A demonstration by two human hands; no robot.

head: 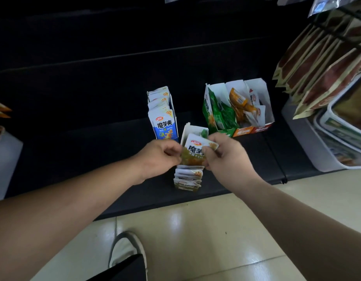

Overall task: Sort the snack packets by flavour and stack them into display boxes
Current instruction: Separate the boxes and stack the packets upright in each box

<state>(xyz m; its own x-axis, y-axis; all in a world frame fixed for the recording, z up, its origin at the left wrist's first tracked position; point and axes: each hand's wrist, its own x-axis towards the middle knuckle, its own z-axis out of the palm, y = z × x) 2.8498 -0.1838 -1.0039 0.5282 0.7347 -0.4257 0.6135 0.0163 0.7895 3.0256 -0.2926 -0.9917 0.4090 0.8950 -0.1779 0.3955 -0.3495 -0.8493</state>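
Note:
My left hand (pixel 160 157) and my right hand (pixel 224 153) both pinch a white and olive-yellow snack packet (pixel 193 152), one at each side. It hangs just above an olive display box (pixel 187 179) that holds several like packets in a row. A green packet (pixel 204 133) peeks out behind my right hand. To the left, further back, stands a blue display box (pixel 164 114) full of blue and white packets. At the back right are a green box (pixel 218 112), an orange box (pixel 241 107) and a red box (pixel 260 104), each with packets inside.
All boxes sit on a low black shelf (pixel 114 138) whose front edge meets a cream tiled floor (pixel 216 230). Brown snack bags (pixel 321 67) hang on hooks at the right above white tubs (pixel 337 138). My shoe (pixel 124 252) shows below.

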